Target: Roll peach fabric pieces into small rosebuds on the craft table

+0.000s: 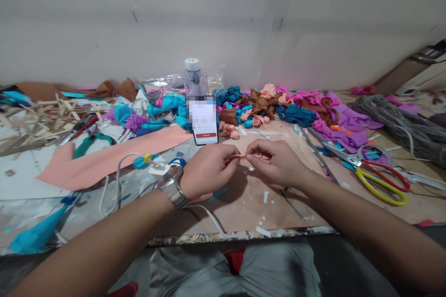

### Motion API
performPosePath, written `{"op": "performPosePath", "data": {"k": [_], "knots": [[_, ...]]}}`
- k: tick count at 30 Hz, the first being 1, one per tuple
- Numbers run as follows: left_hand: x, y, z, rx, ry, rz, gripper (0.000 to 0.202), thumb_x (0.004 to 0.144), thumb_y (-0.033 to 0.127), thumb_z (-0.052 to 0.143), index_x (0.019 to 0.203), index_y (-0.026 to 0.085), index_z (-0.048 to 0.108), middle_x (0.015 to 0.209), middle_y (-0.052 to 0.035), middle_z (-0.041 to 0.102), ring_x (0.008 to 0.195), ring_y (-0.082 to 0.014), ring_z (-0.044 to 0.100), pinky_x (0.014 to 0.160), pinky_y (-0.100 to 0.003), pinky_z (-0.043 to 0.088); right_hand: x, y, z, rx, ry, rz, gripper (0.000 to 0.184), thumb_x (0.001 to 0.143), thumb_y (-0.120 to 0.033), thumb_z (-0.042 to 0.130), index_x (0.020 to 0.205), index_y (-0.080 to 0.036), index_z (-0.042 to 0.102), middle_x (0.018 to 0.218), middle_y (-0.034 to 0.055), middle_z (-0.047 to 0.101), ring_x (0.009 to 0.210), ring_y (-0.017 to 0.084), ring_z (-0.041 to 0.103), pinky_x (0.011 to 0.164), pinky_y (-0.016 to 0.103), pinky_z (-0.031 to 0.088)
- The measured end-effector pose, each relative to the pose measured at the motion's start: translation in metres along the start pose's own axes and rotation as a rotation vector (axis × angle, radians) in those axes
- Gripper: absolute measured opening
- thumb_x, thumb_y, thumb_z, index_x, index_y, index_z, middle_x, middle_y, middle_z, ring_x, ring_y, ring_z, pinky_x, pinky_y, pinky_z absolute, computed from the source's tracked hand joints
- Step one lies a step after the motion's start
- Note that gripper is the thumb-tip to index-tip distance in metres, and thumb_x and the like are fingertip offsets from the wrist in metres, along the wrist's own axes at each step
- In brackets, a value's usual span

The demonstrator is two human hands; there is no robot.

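Observation:
My left hand and my right hand meet over the middle of the worktable, both pinched on a thin strip of peach fabric stretched between their fingertips. A metal watch sits on my left wrist. A phone stands propped just behind my hands, its screen lit. Beside it lie small peach fabric roses. A long peach fabric sheet lies to the left of my left hand.
A heap of teal, purple, brown and pink fabric pieces runs along the back. Scissors with red and yellow handles lie at right, next to grey yarn. A water bottle, wooden sticks, pliers and a white cable lie at left.

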State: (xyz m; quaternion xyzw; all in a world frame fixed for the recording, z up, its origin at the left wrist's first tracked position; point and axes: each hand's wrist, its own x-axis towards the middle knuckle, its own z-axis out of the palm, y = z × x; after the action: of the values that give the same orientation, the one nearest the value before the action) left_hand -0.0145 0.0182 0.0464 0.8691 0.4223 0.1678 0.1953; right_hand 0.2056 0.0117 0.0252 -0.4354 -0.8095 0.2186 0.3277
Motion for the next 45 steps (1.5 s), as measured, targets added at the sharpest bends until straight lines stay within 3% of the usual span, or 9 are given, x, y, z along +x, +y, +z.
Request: {"op": "performPosePath", "data": {"k": [11, 23, 33, 45], "knots": [[-0.0003, 0.0023, 0.0006, 0.003, 0.014, 0.0, 0.026, 0.094, 0.038, 0.052, 0.083, 0.017, 0.063, 0.079, -0.0044, 0.064, 0.073, -0.018, 0.057, 0.062, -0.028, 0.034, 0.0022, 0.0026, -0.0006, 0.006, -0.033, 0.042, 0.013, 0.092, -0.027, 0.061, 0.091, -0.02, 0.071, 0.081, 0.0004, 0.073, 0.069, 0.013, 0.062, 0.066, 0.025, 0.042], [-0.0006, 0.0013, 0.0035, -0.092, 0.005, 0.039, 0.026, 0.097, 0.033, 0.049, 0.084, 0.017, 0.066, 0.079, -0.0042, 0.065, 0.075, -0.0176, 0.057, 0.064, -0.027, 0.035, 0.0024, -0.0003, -0.0008, 0.044, -0.068, 0.028, 0.012, 0.091, -0.026, 0.06, 0.09, -0.019, 0.07, 0.078, -0.0001, 0.071, 0.068, 0.012, 0.061, 0.063, 0.023, 0.041], [0.0006, -0.0004, 0.0039, -0.266, -0.06, -0.006, 0.025, 0.096, 0.033, 0.051, 0.088, 0.017, 0.069, 0.077, -0.0027, 0.067, 0.069, -0.0155, 0.057, 0.062, -0.024, 0.037, 0.0002, -0.0033, 0.0011, 0.028, -0.044, -0.031, 0.008, 0.087, -0.02, 0.063, 0.091, -0.019, 0.071, 0.08, -0.0002, 0.072, 0.068, 0.012, 0.062, 0.064, 0.023, 0.042], [0.0021, -0.0015, 0.0033, -0.441, -0.092, -0.028, 0.022, 0.093, 0.024, 0.048, 0.093, 0.017, 0.068, 0.088, -0.0031, 0.07, 0.08, -0.0169, 0.062, 0.07, -0.026, 0.045, 0.0012, -0.0038, 0.0, -0.069, -0.002, -0.196, 0.016, 0.085, -0.014, 0.059, 0.092, -0.02, 0.072, 0.081, 0.0014, 0.074, 0.072, 0.015, 0.063, 0.07, 0.026, 0.042]]}}
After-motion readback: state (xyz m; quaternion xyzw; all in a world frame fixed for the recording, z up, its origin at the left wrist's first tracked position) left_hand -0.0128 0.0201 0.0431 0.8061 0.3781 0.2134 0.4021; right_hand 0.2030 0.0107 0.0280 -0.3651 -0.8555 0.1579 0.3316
